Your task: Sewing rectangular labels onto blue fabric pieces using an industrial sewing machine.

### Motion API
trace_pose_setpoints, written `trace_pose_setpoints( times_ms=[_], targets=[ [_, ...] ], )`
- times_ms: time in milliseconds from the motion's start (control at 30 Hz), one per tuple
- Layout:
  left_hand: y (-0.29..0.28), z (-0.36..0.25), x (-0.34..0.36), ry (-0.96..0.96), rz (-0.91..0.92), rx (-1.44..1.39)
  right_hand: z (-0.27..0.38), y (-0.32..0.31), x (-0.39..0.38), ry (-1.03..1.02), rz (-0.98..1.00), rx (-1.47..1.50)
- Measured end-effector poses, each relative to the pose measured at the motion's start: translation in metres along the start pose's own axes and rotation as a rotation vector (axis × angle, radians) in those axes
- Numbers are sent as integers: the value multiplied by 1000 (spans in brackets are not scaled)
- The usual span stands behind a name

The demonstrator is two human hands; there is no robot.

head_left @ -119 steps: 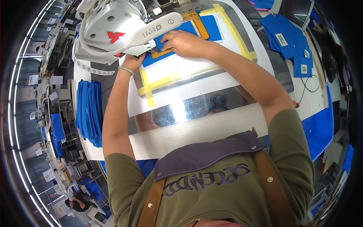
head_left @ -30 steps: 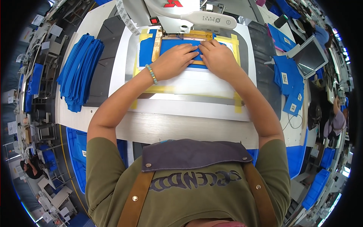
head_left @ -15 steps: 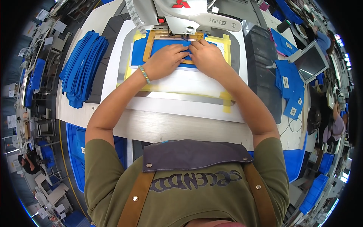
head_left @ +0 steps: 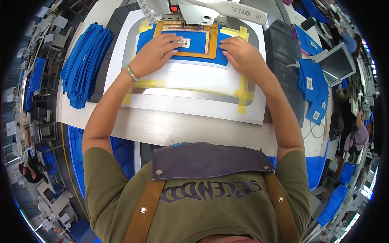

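My left hand lies with fingers spread on blue fabric inside an orange template frame, beside a white label on that fabric. My right hand rests just right of the frame, fingers apart and bent, fingertips on blue fabric. The work lies on a white sheet with yellow tape on its borders. A white sewing machine head with a red switch stands over the frame's far edge.
A long stack of blue fabric pieces lies left. Labelled blue pieces and a screen are at the right. Blue bins sit below the table. Other people sit at workstations on both sides.
My hands, together on the fabric a moment ago, have moved apart, left hand leftward and right hand rightward, uncovering the white label. Four seconds ago my left hand was under the machine.
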State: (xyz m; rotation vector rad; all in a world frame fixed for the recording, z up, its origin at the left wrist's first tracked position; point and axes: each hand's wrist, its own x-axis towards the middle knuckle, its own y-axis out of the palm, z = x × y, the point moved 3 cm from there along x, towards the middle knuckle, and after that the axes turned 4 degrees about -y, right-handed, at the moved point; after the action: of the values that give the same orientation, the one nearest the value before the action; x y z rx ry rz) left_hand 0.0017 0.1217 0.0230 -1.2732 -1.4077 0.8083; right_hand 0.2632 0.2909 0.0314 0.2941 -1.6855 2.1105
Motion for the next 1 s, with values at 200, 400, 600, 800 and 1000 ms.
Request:
trace_pose_setpoints(
  times_ms=[200,400,600,800,1000],
  targets=[
    [13,-12,11,136,-4,-7,38,26,11,-217,-38,86],
    [21,-9,12,114,80,-31,43,26,14,-245,-2,6],
    [20,-7,17,174,145,-34,44,29,8,-248,-33,-55],
    [17,1,23,272,119,64,42,33,7,-221,-24,-25],
    [13,3,32,279,114,70,15,16,3,-127,-117,51]
  ],
)
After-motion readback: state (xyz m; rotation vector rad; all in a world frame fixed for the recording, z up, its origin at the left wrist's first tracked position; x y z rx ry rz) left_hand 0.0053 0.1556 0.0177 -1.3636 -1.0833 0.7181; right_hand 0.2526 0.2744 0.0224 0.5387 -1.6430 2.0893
